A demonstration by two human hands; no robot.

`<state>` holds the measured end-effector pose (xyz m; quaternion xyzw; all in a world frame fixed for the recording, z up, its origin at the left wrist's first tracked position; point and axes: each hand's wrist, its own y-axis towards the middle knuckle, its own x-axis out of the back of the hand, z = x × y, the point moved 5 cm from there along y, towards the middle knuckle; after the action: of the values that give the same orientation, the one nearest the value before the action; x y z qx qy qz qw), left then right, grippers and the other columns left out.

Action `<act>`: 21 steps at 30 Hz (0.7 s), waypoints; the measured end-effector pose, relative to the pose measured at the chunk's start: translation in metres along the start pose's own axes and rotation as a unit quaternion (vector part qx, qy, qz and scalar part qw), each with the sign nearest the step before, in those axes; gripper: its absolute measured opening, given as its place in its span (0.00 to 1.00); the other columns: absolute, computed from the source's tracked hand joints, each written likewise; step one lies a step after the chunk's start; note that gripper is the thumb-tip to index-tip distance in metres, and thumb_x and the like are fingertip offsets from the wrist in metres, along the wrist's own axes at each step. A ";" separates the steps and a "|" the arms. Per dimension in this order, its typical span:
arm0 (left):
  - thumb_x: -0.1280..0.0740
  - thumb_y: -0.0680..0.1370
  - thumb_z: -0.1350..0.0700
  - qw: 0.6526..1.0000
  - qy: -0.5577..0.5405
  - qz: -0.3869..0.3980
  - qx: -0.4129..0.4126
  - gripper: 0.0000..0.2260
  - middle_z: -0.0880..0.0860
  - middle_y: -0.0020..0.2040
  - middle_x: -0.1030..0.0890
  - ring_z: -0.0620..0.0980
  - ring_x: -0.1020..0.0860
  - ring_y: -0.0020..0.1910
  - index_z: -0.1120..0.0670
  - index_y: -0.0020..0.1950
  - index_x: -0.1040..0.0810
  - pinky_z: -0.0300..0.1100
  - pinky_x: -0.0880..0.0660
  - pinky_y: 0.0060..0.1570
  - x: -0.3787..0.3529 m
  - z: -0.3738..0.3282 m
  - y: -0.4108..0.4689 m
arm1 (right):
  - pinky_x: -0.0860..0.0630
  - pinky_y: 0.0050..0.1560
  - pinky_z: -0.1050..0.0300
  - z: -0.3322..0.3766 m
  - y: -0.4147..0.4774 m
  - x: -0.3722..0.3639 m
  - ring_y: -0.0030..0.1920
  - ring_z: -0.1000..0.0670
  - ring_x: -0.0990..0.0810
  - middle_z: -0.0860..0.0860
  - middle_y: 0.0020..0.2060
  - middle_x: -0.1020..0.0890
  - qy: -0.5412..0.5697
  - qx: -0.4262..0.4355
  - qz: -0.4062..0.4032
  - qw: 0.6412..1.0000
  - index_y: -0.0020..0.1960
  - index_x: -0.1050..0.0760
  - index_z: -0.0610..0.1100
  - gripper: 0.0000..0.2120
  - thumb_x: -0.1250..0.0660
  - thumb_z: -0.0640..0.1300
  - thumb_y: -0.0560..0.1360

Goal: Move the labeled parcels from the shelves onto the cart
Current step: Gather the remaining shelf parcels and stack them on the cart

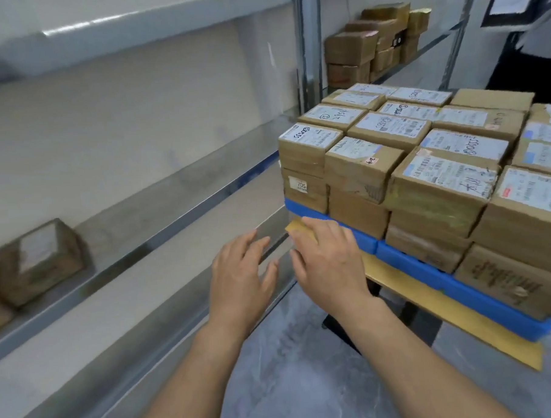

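Note:
Several brown cardboard parcels with white labels [392, 159] are stacked in layers on the cart [429, 300], which has a yellow deck and a blue tray edge, at the right. One labeled parcel [39, 260] sits blurred on the grey metal shelf [160, 207] at the far left. My left hand [242, 276] hovers with spread fingers between the shelf edge and the cart, holding nothing. My right hand [327, 257] lies flat with straight fingers over the cart's near corner, beside the blue tray.
More brown boxes [371, 43] are stacked on a further shelf at the back. A person in dark clothes [527, 65] stands at the upper right holding a labeled item. Grey marbled floor lies below the cart.

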<state>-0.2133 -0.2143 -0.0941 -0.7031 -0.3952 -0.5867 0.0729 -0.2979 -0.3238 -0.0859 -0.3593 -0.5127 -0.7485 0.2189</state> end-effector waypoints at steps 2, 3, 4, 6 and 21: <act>0.43 0.73 0.46 1.000 0.007 -0.008 0.016 0.21 0.57 0.58 0.21 0.60 0.22 0.56 0.56 0.56 0.20 0.54 0.28 0.56 0.013 0.023 -0.010 | 0.25 0.46 0.49 0.027 0.002 -0.005 0.47 0.42 0.19 0.42 0.50 0.18 0.006 0.007 0.007 1.000 0.49 0.18 0.42 0.17 0.43 0.47 0.73; 0.43 0.74 0.45 1.000 0.010 -0.016 0.023 0.21 0.58 0.58 0.21 0.60 0.22 0.56 0.57 0.56 0.20 0.55 0.28 0.56 0.020 0.034 -0.015 | 0.25 0.47 0.48 0.041 0.003 -0.007 0.47 0.41 0.19 0.42 0.51 0.18 0.008 0.012 0.011 1.000 0.50 0.19 0.42 0.17 0.43 0.48 0.73; 0.43 0.74 0.45 0.999 0.013 -0.023 0.031 0.22 0.58 0.59 0.21 0.60 0.22 0.57 0.57 0.57 0.20 0.55 0.28 0.56 0.027 0.046 -0.021 | 0.24 0.48 0.48 0.056 0.004 -0.011 0.47 0.41 0.19 0.41 0.51 0.18 0.011 0.020 0.015 1.000 0.50 0.19 0.42 0.17 0.43 0.48 0.72; 0.43 0.74 0.45 0.998 0.027 -0.037 0.045 0.23 0.59 0.61 0.23 0.61 0.23 0.59 0.57 0.58 0.21 0.57 0.29 0.58 0.041 0.070 -0.033 | 0.24 0.51 0.46 0.086 0.004 -0.017 0.49 0.41 0.20 0.40 0.53 0.19 0.015 0.036 0.022 0.999 0.53 0.20 0.41 0.17 0.41 0.49 0.72; 0.48 0.74 0.39 0.979 0.041 -0.111 0.168 0.29 0.56 0.74 0.36 0.55 0.40 0.74 0.52 0.69 0.28 0.54 0.51 0.72 0.136 0.234 -0.124 | 0.26 0.58 0.43 0.289 0.003 -0.056 0.51 0.42 0.20 0.41 0.55 0.19 0.012 0.124 0.003 0.992 0.54 0.19 0.42 0.19 0.42 0.51 0.71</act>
<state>-0.1132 0.0664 -0.0897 -0.6080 -0.5603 -0.5447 0.1400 -0.1690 -0.0603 -0.0644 -0.3221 -0.5982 -0.6823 0.2700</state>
